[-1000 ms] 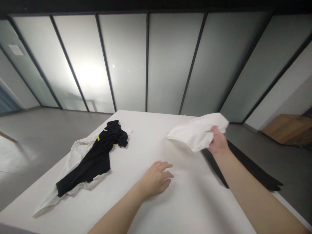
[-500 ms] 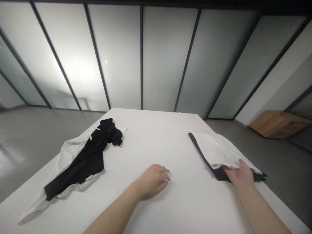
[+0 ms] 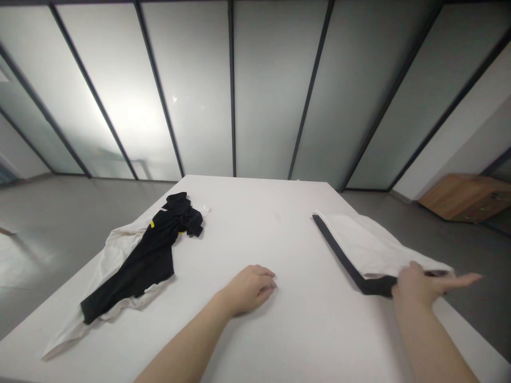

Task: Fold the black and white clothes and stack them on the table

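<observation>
Over the bare tabletop in the middle, my left hand (image 3: pixel 251 290) hovers or rests with its fingers loosely bent and nothing in them. My right hand (image 3: pixel 419 287) is at the near edge of a folded white garment (image 3: pixel 367 242), touching it, with one finger stretched out to the right past the cloth. Its other fingers are partly hidden and blurred. Under the white garment lies a black garment (image 3: pixel 345 261), showing as a strip along the left and near sides.
A black shirt (image 3: pixel 147 258) with yellow marks lies crumpled on a white garment (image 3: pixel 122 247) at the left of the white table (image 3: pixel 255 223). Behind the table stand frosted glass panels (image 3: pixel 263 90). A wooden cabinet (image 3: pixel 467 197) is on the floor at right.
My right hand has slid right along the near edge of the white garment and spread a finger outward. The white cloth's near right corner reaches further right. My left hand has hardly moved.
</observation>
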Motion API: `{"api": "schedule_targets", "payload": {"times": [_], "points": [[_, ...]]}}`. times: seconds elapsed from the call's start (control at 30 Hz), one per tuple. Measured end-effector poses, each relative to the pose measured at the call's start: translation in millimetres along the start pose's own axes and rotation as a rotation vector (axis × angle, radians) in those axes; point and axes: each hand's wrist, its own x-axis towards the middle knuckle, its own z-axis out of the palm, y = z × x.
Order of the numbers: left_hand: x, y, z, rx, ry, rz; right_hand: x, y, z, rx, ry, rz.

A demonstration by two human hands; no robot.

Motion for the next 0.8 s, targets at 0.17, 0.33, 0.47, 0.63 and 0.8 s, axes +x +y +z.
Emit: {"api": "schedule_targets", "payload": {"times": [0.17,0.33,0.47,0.63,0.8], "points": [[1.2,0.7,-0.3,0.007,-0.005,-0.001,-10.5,-34.4,-1.1,-0.181,0.012,-0.363],[0.5,1.1,-2.3,0.003,-0.009,-0.013,-27.4,-46.3,28.6,-0.592,-0.608,-0.342],[-0.6,0.9,-3.7,-0.012,-0.021,-0.004,-27.3,-34.9,33.9,-0.752,-0.583,-0.318],[-0.3,1.0,-3.9,-0.007,-0.029,-0.009,-15.6,-28.2,24.2,-0.71,-0.575,-0.291],[-0.1,0.2,-2.6,-0.019,-0.021,-0.006,-1.0,-28.7,11.2,-0.509,-0.386,-0.35]]}}
